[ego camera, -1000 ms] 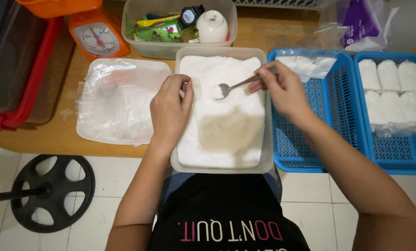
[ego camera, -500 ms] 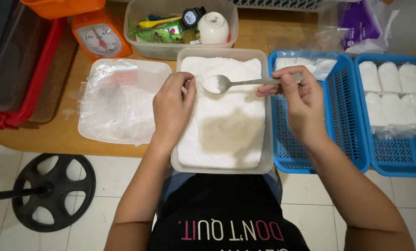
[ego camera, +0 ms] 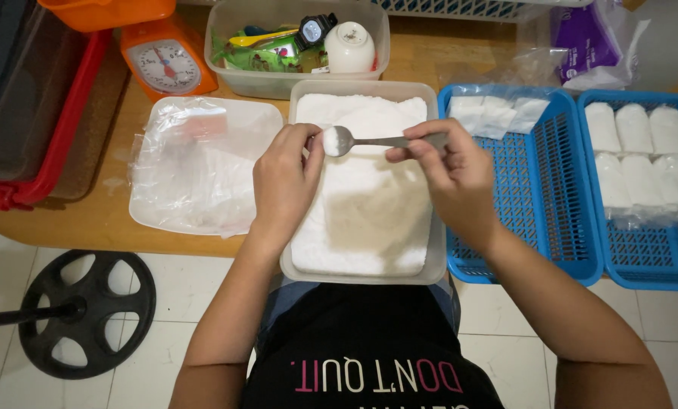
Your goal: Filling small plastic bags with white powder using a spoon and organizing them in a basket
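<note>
Tub: the clear tub (ego camera: 436, 227) of white powder sits at the worktop's near edge, overhanging slightly.
Left hand (ego camera: 282, 185): over the tub's left rim, fingers pinched on something small I cannot make out.
Right hand (ego camera: 448, 170): clamped on the spoon (ego camera: 358, 141) handle, heaped bowl touching the left fingertips.
Doing it well: keep the spoon level above the tub.
Room: blue basket (ego camera: 505, 227) crowds the tub's right; bag tray (ego camera: 195, 163) its left.

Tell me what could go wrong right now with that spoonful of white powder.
The spoon is heaped and held level only by the right hand; a tilt could spill powder. It sits right at the left hand, whose fingers hide whatever they pinch, so powder may miss the opening. Any spill would likely land in the tub below.
</note>
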